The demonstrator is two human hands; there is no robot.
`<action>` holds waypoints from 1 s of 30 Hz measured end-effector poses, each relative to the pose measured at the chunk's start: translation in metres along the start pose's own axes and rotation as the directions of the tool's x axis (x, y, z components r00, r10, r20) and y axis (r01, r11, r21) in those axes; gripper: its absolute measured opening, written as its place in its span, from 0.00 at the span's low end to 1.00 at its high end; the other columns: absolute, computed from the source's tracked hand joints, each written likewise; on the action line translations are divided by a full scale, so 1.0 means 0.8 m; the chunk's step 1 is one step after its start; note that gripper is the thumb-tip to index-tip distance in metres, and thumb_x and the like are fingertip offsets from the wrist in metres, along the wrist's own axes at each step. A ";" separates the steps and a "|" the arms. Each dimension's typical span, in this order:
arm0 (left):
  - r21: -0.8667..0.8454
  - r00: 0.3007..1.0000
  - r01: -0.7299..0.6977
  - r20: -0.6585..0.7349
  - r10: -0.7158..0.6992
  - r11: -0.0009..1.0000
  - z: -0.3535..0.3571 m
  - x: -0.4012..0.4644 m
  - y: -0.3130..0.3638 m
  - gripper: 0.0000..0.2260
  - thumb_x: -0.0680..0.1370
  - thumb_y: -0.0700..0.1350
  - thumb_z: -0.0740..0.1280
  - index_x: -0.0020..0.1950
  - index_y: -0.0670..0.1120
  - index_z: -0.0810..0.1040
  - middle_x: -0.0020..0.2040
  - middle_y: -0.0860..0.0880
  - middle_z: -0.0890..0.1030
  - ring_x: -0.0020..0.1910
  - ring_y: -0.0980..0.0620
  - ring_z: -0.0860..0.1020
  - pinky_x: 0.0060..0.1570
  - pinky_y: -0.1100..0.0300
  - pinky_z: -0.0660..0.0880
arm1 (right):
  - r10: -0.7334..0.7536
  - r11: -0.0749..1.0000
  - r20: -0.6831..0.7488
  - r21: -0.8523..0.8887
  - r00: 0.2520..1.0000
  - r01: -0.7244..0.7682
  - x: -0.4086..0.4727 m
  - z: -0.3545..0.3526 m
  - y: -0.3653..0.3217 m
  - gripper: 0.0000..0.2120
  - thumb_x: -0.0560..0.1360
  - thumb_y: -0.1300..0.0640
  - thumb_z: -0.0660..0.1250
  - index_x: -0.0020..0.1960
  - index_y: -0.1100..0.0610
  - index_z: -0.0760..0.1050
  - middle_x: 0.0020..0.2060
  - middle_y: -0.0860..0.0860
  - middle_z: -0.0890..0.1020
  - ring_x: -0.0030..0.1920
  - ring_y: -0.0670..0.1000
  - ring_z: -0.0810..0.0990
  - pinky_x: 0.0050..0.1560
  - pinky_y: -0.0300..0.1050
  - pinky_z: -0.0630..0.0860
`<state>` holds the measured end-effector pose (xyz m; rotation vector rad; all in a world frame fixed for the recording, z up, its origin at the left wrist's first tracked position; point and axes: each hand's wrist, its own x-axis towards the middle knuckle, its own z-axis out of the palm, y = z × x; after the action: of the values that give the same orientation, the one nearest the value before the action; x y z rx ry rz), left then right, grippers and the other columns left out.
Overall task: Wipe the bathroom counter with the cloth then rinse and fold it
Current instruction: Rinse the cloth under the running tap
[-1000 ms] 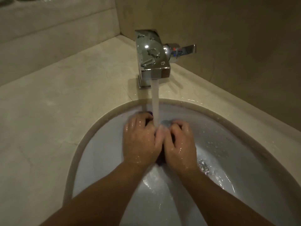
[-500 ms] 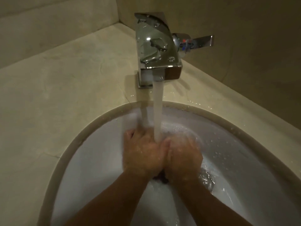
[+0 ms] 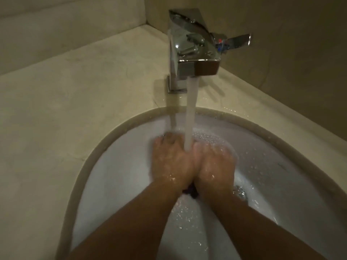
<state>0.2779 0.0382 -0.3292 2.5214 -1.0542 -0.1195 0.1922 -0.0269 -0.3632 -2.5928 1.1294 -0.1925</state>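
Head view looks down into a white sink point(image 3: 120, 166) set in a beige counter point(image 3: 75, 94). Left hand point(image 3: 171, 162) and right hand point(image 3: 214, 164) are pressed together under the water point(image 3: 191, 109) running from the chrome tap point(image 3: 193, 51), both curled around a dark cloth point(image 3: 190, 192), of which only a small bit shows between the wrists.

Dark purple cloth point(image 3: 190, 192); white sink point(image 3: 116, 166); beige counter point(image 3: 75, 94); chrome tap point(image 3: 189, 51), red-blue mark.
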 end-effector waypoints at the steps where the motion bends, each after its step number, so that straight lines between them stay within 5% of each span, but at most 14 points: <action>1: -0.044 1.000 -0.005 -0.025 0.003 0.999 -0.006 -0.003 0.001 0.19 0.79 0.58 0.48 0.46 0.53 0.76 0.43 0.52 0.76 0.50 0.51 0.72 0.55 0.56 0.62 | -0.013 0.999 0.012 0.032 1.000 0.012 -0.002 -0.007 -0.003 0.11 0.69 0.55 0.71 0.50 0.58 0.81 0.44 0.58 0.83 0.47 0.63 0.81 0.52 0.60 0.77; 5: -0.117 0.989 -0.009 -0.145 -0.008 0.993 -0.023 -0.012 -0.005 0.23 0.80 0.58 0.51 0.47 0.48 0.82 0.44 0.49 0.80 0.49 0.46 0.75 0.54 0.48 0.68 | -0.097 0.928 -0.171 0.339 0.981 0.151 0.000 -0.039 -0.025 0.22 0.80 0.45 0.47 0.48 0.55 0.76 0.44 0.50 0.77 0.47 0.52 0.74 0.52 0.53 0.74; 9: -0.360 0.911 -0.081 -0.406 -0.078 0.929 -0.045 -0.010 -0.008 0.20 0.80 0.54 0.55 0.43 0.44 0.81 0.45 0.48 0.79 0.46 0.46 0.75 0.51 0.49 0.70 | -0.127 0.783 -0.524 0.468 0.842 0.409 -0.007 -0.074 -0.045 0.11 0.81 0.55 0.55 0.45 0.56 0.74 0.48 0.45 0.70 0.49 0.49 0.70 0.54 0.42 0.68; 12: -0.344 0.905 -0.118 -0.423 -0.041 0.931 -0.042 -0.019 -0.018 0.21 0.80 0.53 0.56 0.43 0.42 0.82 0.48 0.49 0.78 0.48 0.52 0.72 0.52 0.57 0.65 | 0.020 0.813 -0.469 0.521 0.883 0.259 -0.011 -0.067 -0.027 0.13 0.80 0.50 0.57 0.47 0.56 0.76 0.51 0.46 0.72 0.53 0.51 0.73 0.57 0.48 0.71; 16: -0.263 0.965 -0.056 -0.263 -0.016 0.963 -0.015 -0.038 -0.032 0.12 0.80 0.53 0.60 0.46 0.47 0.77 0.49 0.51 0.77 0.47 0.51 0.75 0.51 0.51 0.73 | 0.237 0.860 -0.251 0.503 0.938 -0.083 -0.042 -0.023 -0.015 0.17 0.79 0.45 0.54 0.58 0.50 0.76 0.51 0.46 0.78 0.53 0.49 0.75 0.60 0.51 0.70; 19: -0.156 0.985 -0.066 -0.167 0.040 0.985 -0.005 -0.046 -0.034 0.11 0.80 0.56 0.59 0.53 0.52 0.76 0.51 0.53 0.78 0.49 0.52 0.76 0.55 0.52 0.72 | 0.201 0.889 -0.262 0.453 0.944 -0.063 -0.048 -0.003 -0.015 0.21 0.79 0.44 0.50 0.58 0.48 0.79 0.52 0.45 0.82 0.55 0.49 0.76 0.61 0.51 0.69; 22: -0.059 0.980 -0.121 -0.163 0.110 0.991 -0.003 -0.039 -0.031 0.17 0.81 0.58 0.56 0.49 0.50 0.80 0.46 0.52 0.81 0.45 0.50 0.76 0.51 0.53 0.71 | 0.125 0.907 -0.249 0.420 0.960 -0.010 -0.035 0.003 -0.016 0.21 0.80 0.44 0.49 0.58 0.47 0.79 0.51 0.45 0.83 0.53 0.49 0.77 0.59 0.51 0.70; 26: 0.089 0.980 -0.134 -0.133 0.145 0.987 0.001 -0.029 -0.027 0.24 0.82 0.57 0.50 0.46 0.50 0.84 0.41 0.51 0.83 0.41 0.49 0.76 0.45 0.53 0.68 | 0.067 0.888 -0.363 0.447 0.929 0.111 -0.022 0.014 -0.013 0.17 0.81 0.51 0.54 0.41 0.53 0.77 0.38 0.48 0.80 0.41 0.53 0.77 0.50 0.55 0.74; 30: 0.130 0.986 -0.122 -0.097 0.136 0.984 0.004 -0.021 -0.024 0.25 0.81 0.55 0.50 0.41 0.49 0.84 0.37 0.50 0.82 0.42 0.46 0.77 0.47 0.49 0.71 | 0.060 0.916 -0.485 0.375 0.872 0.145 -0.011 0.017 -0.011 0.17 0.80 0.52 0.55 0.36 0.54 0.74 0.32 0.48 0.77 0.33 0.52 0.74 0.41 0.50 0.73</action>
<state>0.2780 0.0608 -0.3407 2.5276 -1.2121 0.1184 0.1955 -0.0115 -0.3735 -2.2458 1.0374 -1.0315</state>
